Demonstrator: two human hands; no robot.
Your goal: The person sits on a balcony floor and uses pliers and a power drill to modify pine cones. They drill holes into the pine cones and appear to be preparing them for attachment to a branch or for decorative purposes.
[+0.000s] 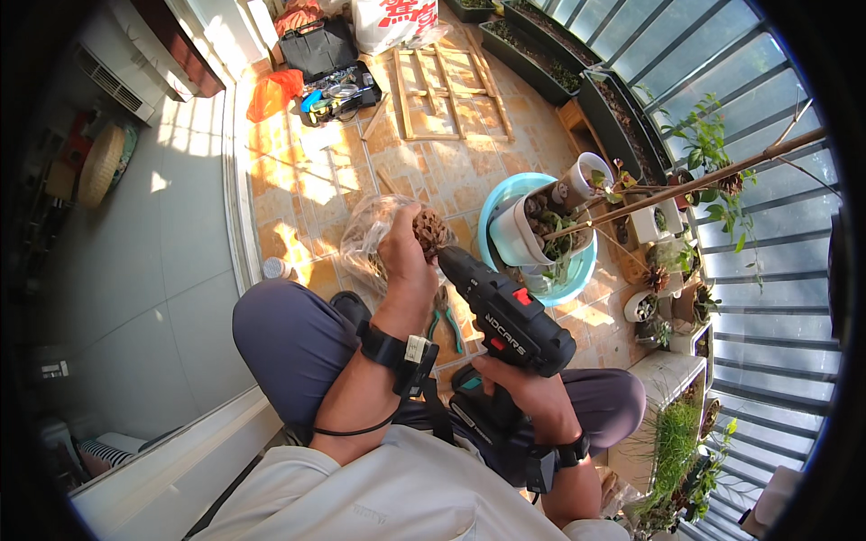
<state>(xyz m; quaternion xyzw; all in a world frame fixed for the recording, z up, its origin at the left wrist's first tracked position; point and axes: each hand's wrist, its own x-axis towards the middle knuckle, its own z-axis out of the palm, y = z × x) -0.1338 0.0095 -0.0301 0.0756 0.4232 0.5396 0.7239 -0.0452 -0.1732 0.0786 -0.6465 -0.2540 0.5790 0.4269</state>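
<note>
My left hand (406,250) grips a brown pine cone (431,232) in the middle of the view. The black cordless drill (511,314) is in my right hand (517,389), its handle wrapped by my fingers. The drill's chuck points up and left, close against the lower right side of the cone; whether a bit enters the cone is hidden. Behind and left of my left hand, a clear plastic bag (362,233) rests on the tiled floor. Green-handled pliers (445,321) lie on the floor below the cone, between my knees.
A light-blue basin (585,284) with a white planter (507,233) stands to the right, a long branch jutting from it. Farther off are a wooden lattice (460,137) and an opened black toolbox (318,51). Potted plants and long planters (528,64) line the railing.
</note>
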